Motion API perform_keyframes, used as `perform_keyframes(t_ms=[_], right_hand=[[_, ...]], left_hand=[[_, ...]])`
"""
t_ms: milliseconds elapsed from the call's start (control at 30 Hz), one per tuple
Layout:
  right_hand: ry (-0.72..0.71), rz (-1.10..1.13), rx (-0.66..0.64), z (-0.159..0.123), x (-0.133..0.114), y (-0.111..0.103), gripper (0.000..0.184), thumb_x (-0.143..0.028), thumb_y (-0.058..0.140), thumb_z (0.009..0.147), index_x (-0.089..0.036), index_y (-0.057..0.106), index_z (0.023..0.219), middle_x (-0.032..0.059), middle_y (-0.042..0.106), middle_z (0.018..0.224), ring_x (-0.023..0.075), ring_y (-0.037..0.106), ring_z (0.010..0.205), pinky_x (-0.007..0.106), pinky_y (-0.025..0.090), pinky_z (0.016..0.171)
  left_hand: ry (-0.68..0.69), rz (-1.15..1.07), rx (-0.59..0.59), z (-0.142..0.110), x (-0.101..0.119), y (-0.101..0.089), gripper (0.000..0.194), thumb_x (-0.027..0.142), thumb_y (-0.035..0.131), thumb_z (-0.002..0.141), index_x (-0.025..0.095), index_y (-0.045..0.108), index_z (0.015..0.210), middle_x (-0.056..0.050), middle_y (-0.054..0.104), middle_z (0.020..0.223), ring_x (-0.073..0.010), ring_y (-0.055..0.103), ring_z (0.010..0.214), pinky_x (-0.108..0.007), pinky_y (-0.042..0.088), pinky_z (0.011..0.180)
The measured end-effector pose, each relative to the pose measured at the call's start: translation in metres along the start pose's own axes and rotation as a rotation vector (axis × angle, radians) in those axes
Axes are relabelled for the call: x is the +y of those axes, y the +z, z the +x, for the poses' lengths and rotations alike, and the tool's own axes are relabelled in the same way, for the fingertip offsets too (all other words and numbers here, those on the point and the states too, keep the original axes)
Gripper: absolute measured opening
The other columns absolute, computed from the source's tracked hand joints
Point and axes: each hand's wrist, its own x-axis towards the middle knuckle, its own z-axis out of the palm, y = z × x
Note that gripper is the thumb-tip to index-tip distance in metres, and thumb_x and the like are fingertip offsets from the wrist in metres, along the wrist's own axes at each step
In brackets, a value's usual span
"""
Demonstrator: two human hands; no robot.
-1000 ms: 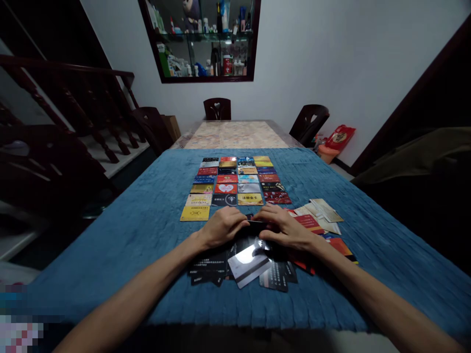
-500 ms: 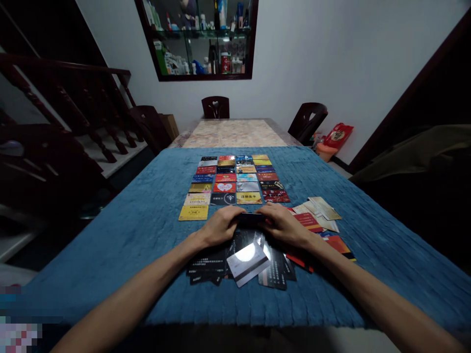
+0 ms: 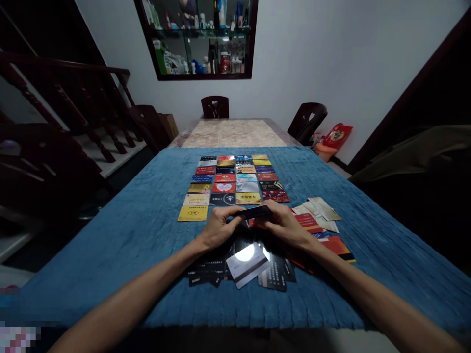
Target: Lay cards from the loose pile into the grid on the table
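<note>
Both my hands hold one dark card (image 3: 255,212) flat, a little above the blue cloth (image 3: 121,235). My left hand (image 3: 218,226) pinches its left end and my right hand (image 3: 283,224) grips its right end. Just beyond the card lies a grid of colourful cards (image 3: 231,184) in four columns, face up. Below my hands lies a loose heap of dark cards (image 3: 209,267) with a white magnetic-stripe card (image 3: 247,264) on top. Red and pale cards (image 3: 319,215) are scattered to the right of my right hand.
The cloth covers the near part of a long table (image 3: 235,133) with a bare patterned top farther back. Dark wooden chairs (image 3: 307,120) stand around its far end. A stair railing (image 3: 62,98) runs at the left. A wall cabinet (image 3: 200,37) with bottles hangs behind.
Both hands have lifted the dark card off the heap and carried it slightly forward toward the grid of cards.
</note>
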Motion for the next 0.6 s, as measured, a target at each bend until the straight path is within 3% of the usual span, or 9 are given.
perform_keyframes(t_ms=[167,333,600], right_hand=[[0.059,0.076,0.072,0.0006,0.0002,-0.0009,0.011,-0.024,0.061,0.085,-0.02,0.068,0.093,0.0047,0.069,0.093,0.0204,0.063,0.089,0.034,0.051,0.08],[0.09,0.137,0.098,0.0008,-0.0066,-0.0014,0.017,-0.029,0.055,0.091,-0.02,0.066,0.1,0.0052,0.07,0.101,0.0214,0.065,0.098,0.036,0.05,0.088],[0.014,-0.072,0.191,-0.0022,-0.0002,-0.0005,0.012,-0.028,0.051,0.095,-0.021,0.06,0.096,0.0043,0.068,0.09,0.0182,0.064,0.082,0.03,0.05,0.077]], left_hand=[[-0.044,-0.084,-0.029,0.0005,0.0004,0.0004,0.023,0.019,0.057,0.087,0.016,0.075,0.102,-0.003,0.077,0.095,-0.0188,0.07,0.088,-0.03,0.055,0.082],[0.005,0.002,-0.082,0.0012,0.003,0.0,0.02,0.02,0.056,0.09,0.014,0.075,0.092,-0.003,0.075,0.084,-0.0178,0.067,0.081,-0.028,0.052,0.074],[0.002,0.038,-0.027,0.0018,0.0015,-0.0025,0.016,0.019,0.06,0.085,0.013,0.073,0.093,-0.005,0.074,0.087,-0.0161,0.067,0.077,-0.027,0.053,0.073]])
